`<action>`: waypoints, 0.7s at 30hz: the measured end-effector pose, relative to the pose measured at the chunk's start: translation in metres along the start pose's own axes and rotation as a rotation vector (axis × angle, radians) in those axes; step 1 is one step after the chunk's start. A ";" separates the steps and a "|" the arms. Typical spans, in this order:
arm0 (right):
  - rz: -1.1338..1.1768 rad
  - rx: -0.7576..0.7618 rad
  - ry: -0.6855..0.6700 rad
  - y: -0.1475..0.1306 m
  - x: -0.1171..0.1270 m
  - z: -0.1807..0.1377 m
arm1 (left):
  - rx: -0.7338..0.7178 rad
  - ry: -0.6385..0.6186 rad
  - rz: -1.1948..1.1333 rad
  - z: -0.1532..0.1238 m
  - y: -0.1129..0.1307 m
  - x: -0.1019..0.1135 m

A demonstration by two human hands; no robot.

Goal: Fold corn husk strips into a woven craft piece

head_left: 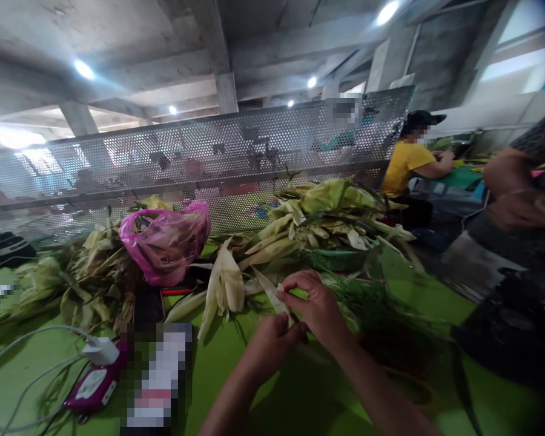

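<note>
Both my hands meet over the green table (227, 369), pinching one pale corn-husk strip (272, 295) between them. My left hand (272, 342) is closed on the strip's lower end from below. My right hand (315, 303) curls over it from above, fingers pressed together on the husk. Just left of my hands lies a folded bunch of pale husks (222, 287). Behind them a heap of green and yellow husks (327, 218) fills a green basket (340, 259).
A pink plastic bag (166, 242) sits on more husks (91, 272) at left. A white charger (100, 350), cables and a pink phone (93, 387) lie near the front left. A perforated metal screen (200, 157) backs the table. One person in yellow (411, 163) works far right; another person's arm (518, 188) is closer.
</note>
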State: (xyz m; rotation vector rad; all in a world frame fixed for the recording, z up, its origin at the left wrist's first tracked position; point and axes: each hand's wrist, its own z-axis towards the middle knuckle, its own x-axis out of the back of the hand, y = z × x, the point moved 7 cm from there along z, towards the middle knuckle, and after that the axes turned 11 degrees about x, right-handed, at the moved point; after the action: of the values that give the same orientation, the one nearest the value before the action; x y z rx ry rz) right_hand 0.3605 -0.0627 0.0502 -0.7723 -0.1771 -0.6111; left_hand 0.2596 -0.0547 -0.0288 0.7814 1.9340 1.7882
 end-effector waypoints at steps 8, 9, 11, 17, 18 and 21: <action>-0.005 -0.044 0.055 0.003 0.006 -0.002 | 0.064 0.270 -0.450 -0.003 0.003 0.036; 0.033 -0.113 -0.043 0.006 -0.002 -0.004 | 0.071 0.312 -0.511 -0.002 0.000 0.043; 0.094 -0.217 -0.254 0.010 -0.020 -0.012 | 0.081 0.355 -0.585 -0.002 -0.003 0.052; 0.174 -0.266 -0.288 0.016 -0.022 -0.012 | 0.054 0.354 -0.612 -0.007 0.005 0.060; 0.182 -0.278 -0.280 0.018 -0.020 -0.011 | 0.063 0.352 -0.613 -0.008 0.006 0.061; 0.172 -0.284 -0.277 0.021 -0.017 -0.009 | 0.055 0.336 -0.528 -0.010 0.012 0.062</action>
State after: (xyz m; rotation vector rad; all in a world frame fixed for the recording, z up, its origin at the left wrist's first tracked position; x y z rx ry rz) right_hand 0.3578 -0.0500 0.0248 -1.1356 -0.2785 -0.3669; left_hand 0.2072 -0.0231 -0.0107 -0.0390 2.1410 1.6050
